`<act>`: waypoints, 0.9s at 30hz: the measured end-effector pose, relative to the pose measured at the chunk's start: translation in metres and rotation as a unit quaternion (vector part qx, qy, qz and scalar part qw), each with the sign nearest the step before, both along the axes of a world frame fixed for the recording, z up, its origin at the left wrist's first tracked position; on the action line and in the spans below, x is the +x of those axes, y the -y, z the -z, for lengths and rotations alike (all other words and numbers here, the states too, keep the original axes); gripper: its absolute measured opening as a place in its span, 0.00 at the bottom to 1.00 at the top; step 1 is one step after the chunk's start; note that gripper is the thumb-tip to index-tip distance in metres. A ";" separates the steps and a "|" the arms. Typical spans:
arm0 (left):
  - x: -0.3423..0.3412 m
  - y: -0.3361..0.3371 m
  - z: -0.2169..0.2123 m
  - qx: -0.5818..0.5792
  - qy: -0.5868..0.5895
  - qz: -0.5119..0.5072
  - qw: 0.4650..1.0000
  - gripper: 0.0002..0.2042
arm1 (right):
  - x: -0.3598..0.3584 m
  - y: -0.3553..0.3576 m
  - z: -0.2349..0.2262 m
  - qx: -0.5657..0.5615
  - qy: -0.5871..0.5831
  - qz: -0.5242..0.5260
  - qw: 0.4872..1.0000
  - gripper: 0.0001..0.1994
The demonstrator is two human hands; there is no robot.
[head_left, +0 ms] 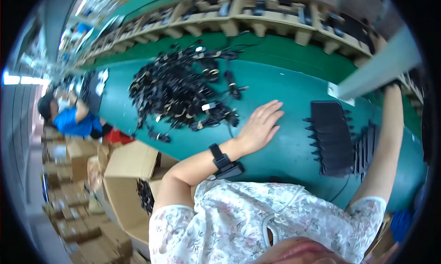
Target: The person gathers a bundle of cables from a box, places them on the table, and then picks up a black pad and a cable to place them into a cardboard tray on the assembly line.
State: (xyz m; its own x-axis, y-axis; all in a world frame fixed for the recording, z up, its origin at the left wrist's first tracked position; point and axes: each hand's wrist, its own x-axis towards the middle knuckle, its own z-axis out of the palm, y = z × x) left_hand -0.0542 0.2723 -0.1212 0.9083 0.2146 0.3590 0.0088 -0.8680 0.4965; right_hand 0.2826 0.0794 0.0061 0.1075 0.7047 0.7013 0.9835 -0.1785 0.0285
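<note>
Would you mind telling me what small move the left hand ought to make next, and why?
Probably slide the left hand forward-left to the pile of bundled black cables. It lies flat and empty on the green table, just short of the pile, while the right hand reaches away toward the shelf.

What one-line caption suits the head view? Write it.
Left hand flat on green table beside bundled black cables.

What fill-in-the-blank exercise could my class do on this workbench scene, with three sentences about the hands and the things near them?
1. The left hand lies flat and open on the ____ table top.
2. The tangled heap of black cables lies to the ____ of the left hand.
3. The stacked black rectangular adapters lie between the left hand and the ____ forearm.

Missing words: green; left; right
</note>
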 end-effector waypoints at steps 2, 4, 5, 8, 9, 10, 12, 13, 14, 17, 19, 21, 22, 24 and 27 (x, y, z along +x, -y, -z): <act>-0.006 -0.009 -0.014 0.015 0.017 -0.028 0.999 0.18 | -0.003 -0.019 -0.005 0.004 0.002 0.002 1.000 0.11; -0.006 -0.019 -0.038 0.040 0.058 -0.021 0.997 0.18 | -0.009 -0.039 -0.012 0.003 0.009 0.027 1.000 0.11; -0.004 -0.031 -0.053 0.055 0.074 -0.035 0.995 0.16 | -0.007 -0.035 -0.014 0.000 0.018 0.051 0.999 0.11; -0.010 -0.088 -0.071 0.063 0.133 -0.132 0.980 0.12 | 0.001 -0.041 -0.007 0.004 0.034 0.110 0.993 0.11; -0.009 -0.111 -0.067 0.034 0.094 -0.174 0.980 0.11 | 0.004 -0.055 0.003 0.007 0.032 0.122 0.992 0.11; -0.007 -0.135 -0.062 0.000 0.062 -0.208 0.976 0.11 | 0.008 -0.047 0.008 0.008 0.038 0.142 0.989 0.11; 0.005 -0.172 -0.055 0.109 0.013 -0.219 0.970 0.10 | 0.033 -0.032 0.020 0.017 0.053 0.189 0.980 0.11; 0.010 -0.191 -0.048 0.165 -0.053 -0.214 0.961 0.10 | 0.027 -0.030 0.025 0.023 0.056 0.212 0.975 0.11; 0.010 -0.206 -0.040 0.221 -0.120 -0.211 0.945 0.09 | 0.052 -0.051 0.034 0.031 0.060 0.233 0.970 0.11; 0.039 -0.222 -0.020 0.251 -0.192 -0.188 0.930 0.08 | 0.098 -0.018 0.042 0.045 0.102 0.333 0.936 0.12; 0.039 -0.220 -0.024 0.267 -0.244 -0.191 0.913 0.07 | 0.113 0.007 0.051 0.050 0.108 0.355 0.927 0.12; 0.032 -0.214 -0.045 0.289 -0.207 -0.183 0.916 0.09 | 0.064 0.018 0.033 0.259 -0.109 0.214 0.936 0.12; 0.034 -0.209 -0.055 0.300 -0.188 -0.173 0.919 0.10 | 0.036 0.020 0.025 0.258 -0.104 0.221 0.935 0.12; 0.014 -0.195 -0.085 0.320 -0.156 -0.194 0.914 0.09 | -0.025 -0.004 0.013 0.298 -0.209 0.076 0.928 0.10; 0.003 -0.162 -0.130 0.381 -0.077 -0.165 0.907 0.07 | -0.124 -0.046 -0.031 0.158 -0.129 -0.059 0.977 0.12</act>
